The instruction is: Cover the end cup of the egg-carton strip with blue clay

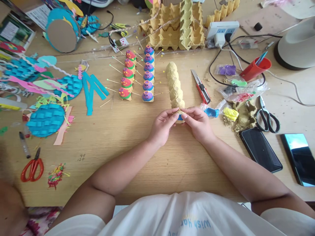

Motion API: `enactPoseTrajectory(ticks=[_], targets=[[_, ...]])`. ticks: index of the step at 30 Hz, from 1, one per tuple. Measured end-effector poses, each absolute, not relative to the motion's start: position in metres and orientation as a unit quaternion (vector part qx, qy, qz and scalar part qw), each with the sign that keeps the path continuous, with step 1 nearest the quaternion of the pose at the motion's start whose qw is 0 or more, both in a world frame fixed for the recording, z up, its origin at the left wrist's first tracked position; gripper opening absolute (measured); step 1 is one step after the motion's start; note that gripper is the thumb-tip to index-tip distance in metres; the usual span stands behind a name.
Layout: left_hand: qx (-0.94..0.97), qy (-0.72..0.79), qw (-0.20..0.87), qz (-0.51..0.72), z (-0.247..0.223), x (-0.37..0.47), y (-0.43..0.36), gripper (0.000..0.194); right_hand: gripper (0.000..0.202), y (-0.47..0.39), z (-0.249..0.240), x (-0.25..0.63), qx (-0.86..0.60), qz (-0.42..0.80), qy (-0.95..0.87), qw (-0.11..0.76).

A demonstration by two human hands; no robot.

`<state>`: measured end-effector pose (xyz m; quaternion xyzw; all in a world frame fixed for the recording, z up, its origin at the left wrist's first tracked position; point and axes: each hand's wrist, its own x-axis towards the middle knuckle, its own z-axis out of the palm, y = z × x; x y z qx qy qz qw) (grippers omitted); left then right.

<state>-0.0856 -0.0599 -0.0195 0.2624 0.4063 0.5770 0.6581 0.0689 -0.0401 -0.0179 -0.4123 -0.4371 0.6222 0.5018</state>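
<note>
A strip of egg carton cups (175,86), bare and tan, lies lengthwise in front of me. On its nearest cup is a patch of blue clay (180,117). My left hand (162,126) pinches this end from the left, thumb on the clay. From the other side my right hand (197,122) grips the same end, its thumb also at the blue patch. The fingertips of both hands nearly meet over the cup. To the left stand two finished-looking strips, a red and green caterpillar (127,77) and a purple and blue caterpillar (148,76), with sticks poking out.
Right of the strip lie a utility knife (202,88), blue clay in wrap (212,112), yellow clay (230,113), black scissors (267,118) and two phones (261,149). Woven blue paper pieces (46,120) and red scissors (32,168) are at left. Egg cartons (172,37) stand behind.
</note>
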Motion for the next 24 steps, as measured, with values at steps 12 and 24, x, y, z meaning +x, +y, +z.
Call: enactPoseTrajectory(ticks=[12,24], targets=[[0.258,0.423,0.654,0.571,-0.0171,-0.0862,-0.0591,0.033,0.042,-0.0407,-0.0173,0.0687,-0.416,0.617,-0.436,0.507],[0.259,0.404,0.648,0.592,-0.0122,-0.0845,-0.0614,0.049,0.038,-0.0438,-0.0189,0.0691,-0.378,0.605,-0.48,0.509]])
